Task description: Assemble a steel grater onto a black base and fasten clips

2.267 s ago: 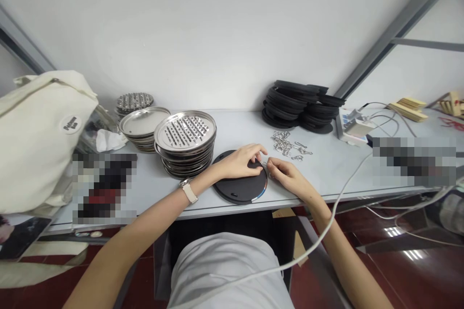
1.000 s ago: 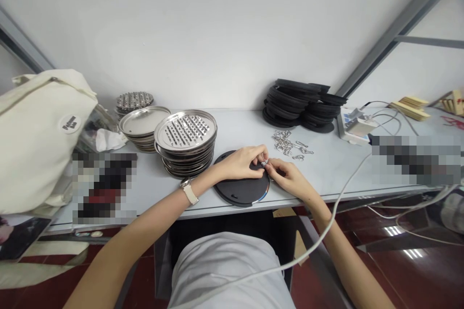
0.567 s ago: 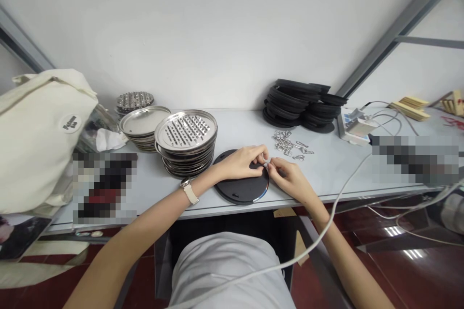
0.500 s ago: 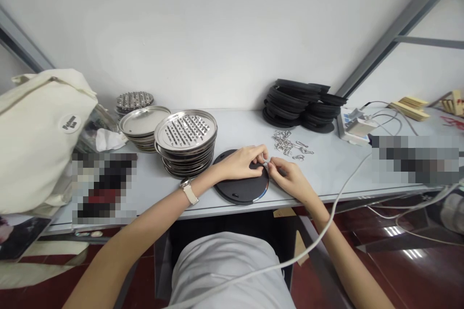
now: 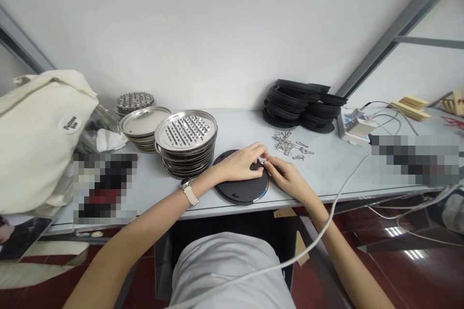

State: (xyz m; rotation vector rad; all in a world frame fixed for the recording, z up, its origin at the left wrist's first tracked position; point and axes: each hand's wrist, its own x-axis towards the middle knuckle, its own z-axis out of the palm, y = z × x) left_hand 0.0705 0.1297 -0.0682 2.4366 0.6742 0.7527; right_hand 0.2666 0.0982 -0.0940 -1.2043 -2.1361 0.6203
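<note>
A black round disc [image 5: 241, 189] with small slots near its rim lies flat at the front of the table. My left hand [image 5: 242, 163] rests over it, fingers curled at its right side near a small silvery metal ring [image 5: 261, 160]. My right hand [image 5: 288, 176] pinches that ring between thumb and forefinger at the disc's edge. The left fingertips meet the right ones there, so their exact grip is partly hidden. Behind my right hand lies a loose pile of small metal clasps and rings [image 5: 284, 143].
Stacked round metal grater plates [image 5: 186, 131] and plain metal discs [image 5: 145, 123] stand on the left, beside a cream bag [image 5: 39, 139]. Black discs [image 5: 290, 103] are piled by the wall. A power strip [image 5: 353, 127] sits right; a white cable [image 5: 319, 236] hangs across my front.
My right fingers have moved slightly left, closer to the left fingertips. The small ring now shows more plainly between the hands. The disc and the stacks have stayed put.
</note>
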